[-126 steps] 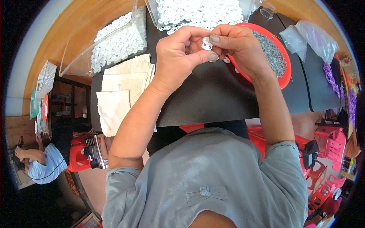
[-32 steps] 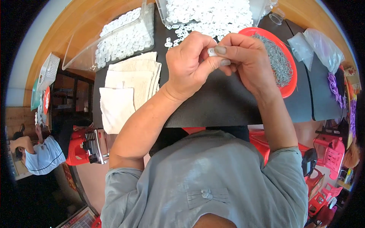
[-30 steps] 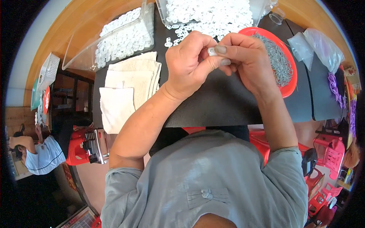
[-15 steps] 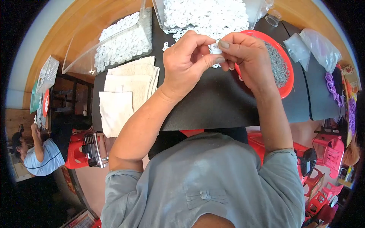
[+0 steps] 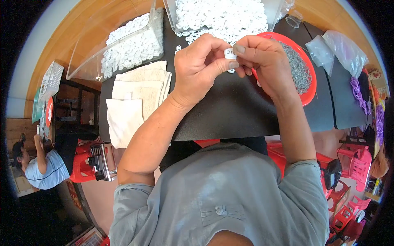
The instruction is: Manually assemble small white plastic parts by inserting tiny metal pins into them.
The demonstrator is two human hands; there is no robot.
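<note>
Between both hands, above the black table (image 5: 221, 119), is a small white plastic piece (image 5: 230, 53) with dark holes or marks on its face. My left hand (image 5: 201, 63) pinches it between thumb and fingers. The right hand (image 5: 262, 57) has its thumb and forefinger closed at the piece's right edge; whether it also holds a small metal part there is hidden. Under and beside my right hand stands a red bowl (image 5: 312, 82) of thin grey metal pieces (image 5: 301, 69), like nails or screws. Loose white pieces (image 5: 197, 37) of similar make lie beyond my hands.
A clear bin (image 5: 174, 20) heaped with white pieces stands at the back, another clear box (image 5: 158, 41) to its left. Folded cream cloths (image 5: 127, 119) lie at left, plastic bags (image 5: 347, 53) at right. Another person (image 5: 47, 168) sits far left.
The white piece has been turned in my fingers, so its face with dark holes or marks now shows. Both hands stay almost in place. The other person's raised arm has shifted slightly.
</note>
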